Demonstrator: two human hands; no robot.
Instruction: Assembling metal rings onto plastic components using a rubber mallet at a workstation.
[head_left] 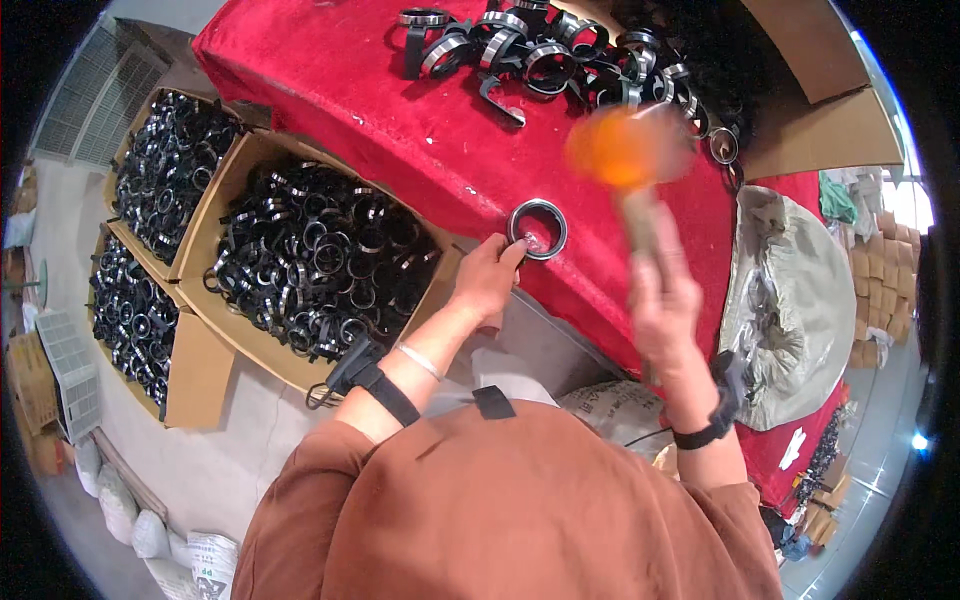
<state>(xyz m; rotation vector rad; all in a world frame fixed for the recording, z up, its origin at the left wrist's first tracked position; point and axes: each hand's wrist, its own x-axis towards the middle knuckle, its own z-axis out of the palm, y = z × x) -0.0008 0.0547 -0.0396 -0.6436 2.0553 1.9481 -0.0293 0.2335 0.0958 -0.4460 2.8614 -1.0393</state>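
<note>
My left hand (490, 272) is closed on the near side of a black and silver ring-shaped part (516, 225), which rests at the front edge of the red cloth. Through the ring's opening the cloth shows. To the right, my right hand (664, 305) grips the handle of a mallet (625, 150) with an orange head. The mallet is raised and its head is smeared by motion, apart from the ring. Farther back on the cloth lies a pile of similar ring parts (548, 68), some with black curved arms.
Red cloth (400, 130) covers the table. On the left stand open cardboard boxes (215, 205) full of ring parts. At the back right is another cardboard box (825, 135) with its flap out. A grey-green sack (790, 310) sits at the table's right side.
</note>
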